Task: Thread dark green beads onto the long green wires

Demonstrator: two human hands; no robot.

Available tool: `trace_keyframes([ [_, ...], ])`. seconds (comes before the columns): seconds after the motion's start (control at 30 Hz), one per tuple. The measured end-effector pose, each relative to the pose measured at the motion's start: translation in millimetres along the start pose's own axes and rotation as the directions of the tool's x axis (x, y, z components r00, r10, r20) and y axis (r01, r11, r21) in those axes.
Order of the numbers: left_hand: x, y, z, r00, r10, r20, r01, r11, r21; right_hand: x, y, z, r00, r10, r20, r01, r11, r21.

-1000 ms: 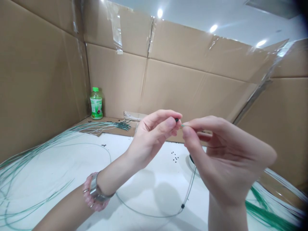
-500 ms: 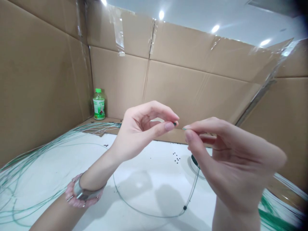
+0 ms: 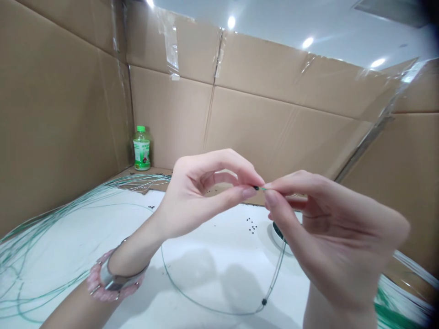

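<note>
My left hand (image 3: 202, 192) pinches a small black bead (image 3: 256, 188) between thumb and forefinger. My right hand (image 3: 329, 219) holds a thin green-coated wire (image 3: 263, 188) close to its tip, and that tip meets the bead between my fingertips. Below my right hand, the wire hangs in a wide loop (image 3: 206, 307) over the white table (image 3: 219, 228). Another black bead (image 3: 264, 302) sits on the loop. A pink beaded bracelet with a metal band (image 3: 113, 278) circles my left wrist.
Several loose black beads (image 3: 251, 225) lie on the table near a round white dish (image 3: 279, 237). Bundles of green wire (image 3: 44, 228) spread across the left side and lower right. Cardboard walls (image 3: 171, 119) surround the table, with a green-capped bottle (image 3: 141, 150) in the far corner.
My hands have come closer together and dropped slightly. The bead and wire tip, apart half a second ago, now meet. My left wrist has moved slightly to the right.
</note>
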State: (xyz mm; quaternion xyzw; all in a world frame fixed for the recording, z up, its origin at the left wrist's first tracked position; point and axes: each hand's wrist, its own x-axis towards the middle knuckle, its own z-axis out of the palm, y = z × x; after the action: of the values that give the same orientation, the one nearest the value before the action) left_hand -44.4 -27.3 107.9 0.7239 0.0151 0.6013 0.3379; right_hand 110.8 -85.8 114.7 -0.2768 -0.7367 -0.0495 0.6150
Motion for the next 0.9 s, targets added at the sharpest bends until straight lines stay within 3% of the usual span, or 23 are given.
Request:
trace_keyframes([
  [0.17, 0.5, -1.7, -0.5, 0.999, -0.036, 0.005, 0.036, 0.999, -0.020, 1.4, -1.0, 1.5, 1.000, 0.014, -0.008, -0.014, 1.000, 0.005],
  [0.33, 2.3, -7.1, 3.8, 0.994, -0.113, -0.012, 0.107, 0.966, -0.237, 1.6, -3.5, 4.0, 0.998, 0.030, -0.046, -0.033, 0.997, -0.064],
  [0.47, 0.7, -13.0, 9.4, 0.980, -0.190, 0.049, 0.192, 0.873, -0.448, 1.9, -4.8, 6.8, 0.997, 0.006, -0.081, -0.018, 0.987, -0.157],
  [0.6, -2.0, -15.7, 17.0, 0.947, -0.306, 0.100, 0.300, 0.728, -0.617, -0.4, -5.0, 8.4, 0.997, -0.011, -0.082, 0.000, 0.991, -0.137],
  [0.73, -4.1, -17.4, 23.5, 0.911, -0.391, 0.132, 0.364, 0.611, -0.703, -1.4, -5.8, 8.4, 0.996, -0.011, -0.086, -0.004, 0.986, -0.164],
  [0.9, -6.2, -19.1, 26.5, 0.898, -0.406, 0.169, 0.387, 0.547, -0.743, 0.0, -5.2, 8.7, 0.994, -0.014, -0.105, -0.001, 0.990, -0.139],
])
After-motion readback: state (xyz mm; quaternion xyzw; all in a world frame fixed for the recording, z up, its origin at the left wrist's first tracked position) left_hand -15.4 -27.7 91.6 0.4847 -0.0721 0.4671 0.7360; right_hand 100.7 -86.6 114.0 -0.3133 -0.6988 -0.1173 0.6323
